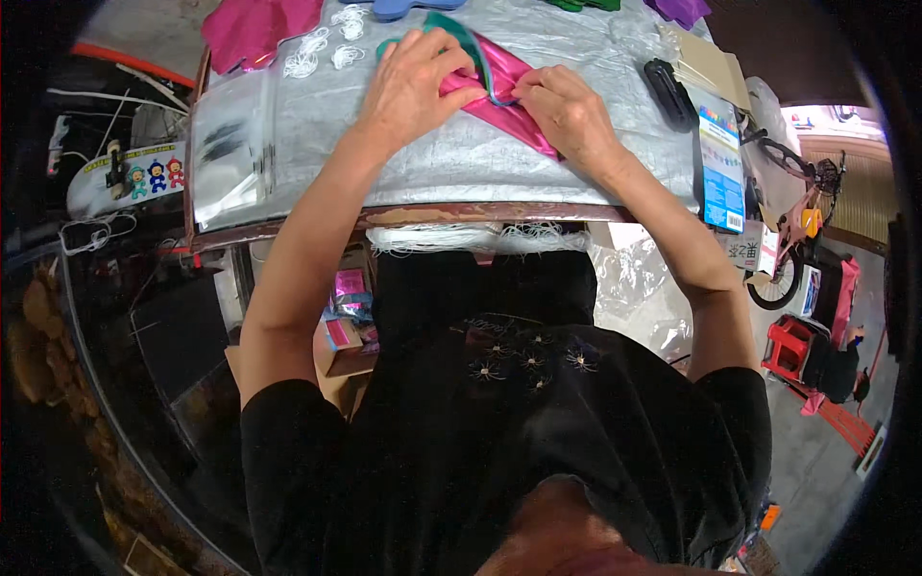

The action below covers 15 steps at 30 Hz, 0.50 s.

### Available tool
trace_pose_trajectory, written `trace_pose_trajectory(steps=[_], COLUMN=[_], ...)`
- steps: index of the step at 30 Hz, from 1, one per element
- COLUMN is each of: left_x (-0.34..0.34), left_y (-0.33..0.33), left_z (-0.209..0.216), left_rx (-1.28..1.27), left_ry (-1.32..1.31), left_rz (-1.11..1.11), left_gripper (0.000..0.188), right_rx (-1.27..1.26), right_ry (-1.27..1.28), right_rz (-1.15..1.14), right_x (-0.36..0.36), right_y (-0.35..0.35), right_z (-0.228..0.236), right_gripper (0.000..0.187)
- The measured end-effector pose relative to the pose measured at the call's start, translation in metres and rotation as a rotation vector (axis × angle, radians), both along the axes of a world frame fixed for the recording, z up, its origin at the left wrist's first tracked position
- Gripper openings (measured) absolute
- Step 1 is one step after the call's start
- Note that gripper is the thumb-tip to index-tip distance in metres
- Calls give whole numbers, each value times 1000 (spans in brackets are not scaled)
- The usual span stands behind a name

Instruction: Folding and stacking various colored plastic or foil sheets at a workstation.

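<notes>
- Cluttered little workshop, with a table covered in crinkly silver sheeting (pixel 538 144). Around the edges sit white elastic loops (pixel 322 48), clear plastic bags (pixel 229 144), a stack of tan cards (pixel 713 65), a black gadget (pixel 669 93) and more pink fabric (pixel 252 29) at the far corner.
- Left hand (pixel 415 82) lies with fingers together, pressing flat on a shiny pink fabric strip (pixel 514 113) that sits near the middle of the table, slanting towards the person's right.
- Right hand (pixel 569 110) is closed up tight, fingertips pinching at the strip's edge right where a teal band (pixel 473 53) curls over it. Can't tell exactly what's between the fingertips.
- If you ask me, the trick here is keeping that left palm firm so the slippery stuff doesn't slide, and working the pinch in small bits along the edge.
- Strip itself looks glossy, metallic magenta, folded lengthwise, a bit creased, with the teal band running along its upper side.
</notes>
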<state>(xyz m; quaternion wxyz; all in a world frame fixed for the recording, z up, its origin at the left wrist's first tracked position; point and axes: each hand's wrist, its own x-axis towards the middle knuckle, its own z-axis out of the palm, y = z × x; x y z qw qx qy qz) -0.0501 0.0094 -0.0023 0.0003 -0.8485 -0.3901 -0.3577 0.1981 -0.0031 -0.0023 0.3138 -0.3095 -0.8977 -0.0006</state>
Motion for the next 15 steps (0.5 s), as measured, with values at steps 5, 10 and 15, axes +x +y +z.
trace_pose_trajectory(steps=[5, 10, 15], left_x=[3, 2, -3], left_y=[-6, -2, 6], left_z=[-16, -18, -21], left_rx=[-115, -159, -212], left_ry=[-48, -73, -55], left_rz=[-42, -105, -107], left_gripper=[27, 30, 27], right_rx=[-76, -94, -35], right_ry=[-50, 54, -20], right_rz=[-118, -134, -115], right_x=[-1, -12, -23], right_y=[-35, -45, -45], right_z=[3, 2, -4], right_gripper=[15, 15, 14])
